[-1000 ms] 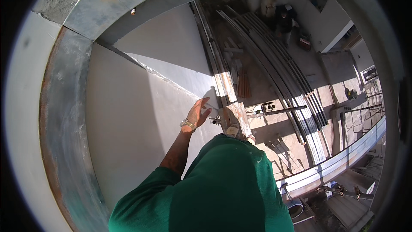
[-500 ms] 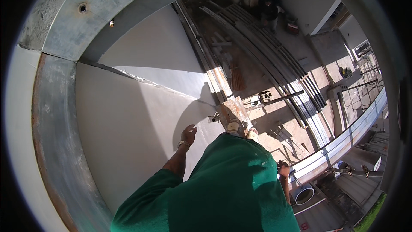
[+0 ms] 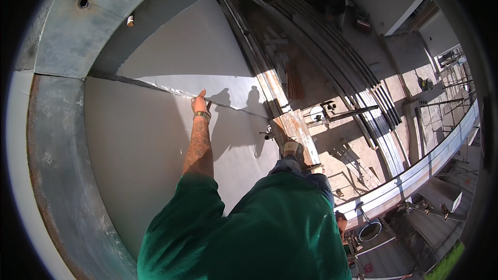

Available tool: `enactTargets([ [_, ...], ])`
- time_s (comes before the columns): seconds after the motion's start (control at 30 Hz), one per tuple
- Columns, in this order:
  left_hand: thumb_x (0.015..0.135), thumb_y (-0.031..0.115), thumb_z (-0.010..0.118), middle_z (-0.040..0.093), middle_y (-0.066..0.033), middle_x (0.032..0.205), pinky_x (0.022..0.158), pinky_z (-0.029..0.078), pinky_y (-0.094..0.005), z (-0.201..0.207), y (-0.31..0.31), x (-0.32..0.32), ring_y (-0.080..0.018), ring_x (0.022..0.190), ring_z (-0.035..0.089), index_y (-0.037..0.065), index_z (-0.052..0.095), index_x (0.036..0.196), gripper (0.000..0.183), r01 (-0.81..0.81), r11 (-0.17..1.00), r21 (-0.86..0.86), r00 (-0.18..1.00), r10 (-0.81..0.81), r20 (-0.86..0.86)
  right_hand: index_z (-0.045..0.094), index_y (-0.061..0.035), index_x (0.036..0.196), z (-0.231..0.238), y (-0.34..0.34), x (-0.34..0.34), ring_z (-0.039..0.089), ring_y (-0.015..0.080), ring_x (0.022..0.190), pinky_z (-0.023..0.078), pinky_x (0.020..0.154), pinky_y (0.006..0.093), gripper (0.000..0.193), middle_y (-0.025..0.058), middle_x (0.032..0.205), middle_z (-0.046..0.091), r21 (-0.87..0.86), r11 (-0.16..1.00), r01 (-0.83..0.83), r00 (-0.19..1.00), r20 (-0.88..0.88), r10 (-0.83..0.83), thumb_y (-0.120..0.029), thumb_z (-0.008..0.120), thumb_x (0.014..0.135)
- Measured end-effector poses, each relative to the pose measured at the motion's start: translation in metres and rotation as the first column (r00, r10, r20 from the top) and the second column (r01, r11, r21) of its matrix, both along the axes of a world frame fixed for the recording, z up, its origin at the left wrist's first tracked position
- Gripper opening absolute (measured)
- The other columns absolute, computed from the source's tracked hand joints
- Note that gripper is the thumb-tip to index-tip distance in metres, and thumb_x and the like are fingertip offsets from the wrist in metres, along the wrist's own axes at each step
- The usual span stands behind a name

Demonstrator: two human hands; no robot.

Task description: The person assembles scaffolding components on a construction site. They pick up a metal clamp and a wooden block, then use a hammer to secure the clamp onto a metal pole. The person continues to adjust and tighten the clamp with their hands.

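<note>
My left hand (image 3: 199, 105), with a watch on its wrist, reaches up against the pale grey wall panel (image 3: 135, 135). Its fingers are apart at the rough seam (image 3: 168, 88) between this panel and the upper one, with nothing held that I can see. Down at the right, my right hand (image 3: 341, 223) shows only in part beside my green shirt, close to the long pale metal beam (image 3: 410, 176). Its fingers are hidden, so any grip there is unclear. Under my shoe (image 3: 292, 148) lies a worn wooden plank (image 3: 296, 124).
Long metal bars (image 3: 332, 67) lie on the floor far below the plank. A scaffold clamp (image 3: 267, 132) sits by the wall. The round bucket (image 3: 370, 232) hangs near the beam. A person (image 3: 335, 8) is at the far back. A curved metal frame (image 3: 62, 140) surrounds the panels.
My left hand has risen from low beside the panel to the seam, its arm stretching out. My right hand has shifted lower, and my feet have moved on the plank.
</note>
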State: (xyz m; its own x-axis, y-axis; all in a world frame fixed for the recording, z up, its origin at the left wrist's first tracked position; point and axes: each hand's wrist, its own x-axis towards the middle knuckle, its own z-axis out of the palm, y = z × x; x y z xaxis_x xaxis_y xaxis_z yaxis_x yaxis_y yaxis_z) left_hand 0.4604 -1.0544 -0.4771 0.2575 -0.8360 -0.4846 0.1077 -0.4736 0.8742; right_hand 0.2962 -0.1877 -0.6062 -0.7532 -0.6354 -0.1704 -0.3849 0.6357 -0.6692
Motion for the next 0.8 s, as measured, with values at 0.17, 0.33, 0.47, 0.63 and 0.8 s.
enactTargets([
  [0.17,0.086,0.013,0.075,0.060,-0.0123,0.124,0.086,0.053,-0.0420,0.027,-0.021,0.022,-0.0268,0.111,0.062,0.002,0.064,0.117,0.035,0.083,0.996,0.015,0.978,-0.078,-0.193,0.066,0.0019,0.104,0.021,-0.016,0.044,0.069,0.0207,0.066,0.053,0.052,0.0369,0.022,0.0126,0.087,0.072,0.160,0.971,0.181,0.950,0.227,-0.214,-0.018,0.058,0.099],
  [0.33,0.088,0.011,0.072,0.065,-0.0099,0.114,0.085,0.053,-0.0384,0.026,-0.014,0.028,-0.0226,0.104,0.064,0.001,0.063,0.117,0.032,0.035,0.995,-0.092,0.983,-0.051,-0.179,0.066,0.0028,0.104,0.079,-0.032,0.051,0.069,0.0202,0.064,0.053,0.050,0.0355,0.023,0.0132,0.086,0.073,0.216,0.876,0.431,0.780,0.400,-0.482,-0.018,0.057,0.100],
  [0.47,0.088,0.004,0.068,0.068,-0.0087,0.105,0.080,0.056,-0.0386,0.008,-0.039,0.031,-0.0203,0.092,0.067,0.001,0.061,0.111,0.024,-0.052,0.986,-0.157,0.995,0.037,-0.096,0.066,0.0035,0.103,0.122,-0.044,0.054,0.069,0.0198,0.062,0.052,0.047,0.0343,0.024,0.0136,0.085,0.073,0.204,0.802,0.561,0.640,0.508,-0.577,-0.018,0.056,0.101],
  [0.63,0.088,0.002,0.060,0.067,-0.0120,0.107,0.073,0.058,-0.0391,0.035,-0.036,0.016,-0.0244,0.093,0.067,0.000,0.061,0.117,0.029,-0.108,0.981,-0.162,0.982,0.130,0.135,0.065,0.0017,0.108,0.050,0.006,0.070,0.069,0.0202,0.062,0.051,0.048,0.0329,0.029,0.0123,0.082,0.072,0.066,0.757,0.650,0.612,0.545,-0.573,-0.025,0.060,0.099],
  [0.8,0.083,0.007,0.068,0.064,-0.0123,0.106,0.069,0.053,-0.0348,0.095,-0.020,-0.022,-0.0207,0.090,0.063,0.000,0.060,0.126,0.044,0.037,0.988,-0.148,0.982,-0.008,0.189,0.063,0.0012,0.117,0.030,0.025,0.082,0.072,0.0228,0.070,0.056,0.056,0.0369,0.031,0.0129,0.086,0.073,0.035,0.798,0.602,0.662,0.537,-0.524,-0.024,0.059,0.100],
])
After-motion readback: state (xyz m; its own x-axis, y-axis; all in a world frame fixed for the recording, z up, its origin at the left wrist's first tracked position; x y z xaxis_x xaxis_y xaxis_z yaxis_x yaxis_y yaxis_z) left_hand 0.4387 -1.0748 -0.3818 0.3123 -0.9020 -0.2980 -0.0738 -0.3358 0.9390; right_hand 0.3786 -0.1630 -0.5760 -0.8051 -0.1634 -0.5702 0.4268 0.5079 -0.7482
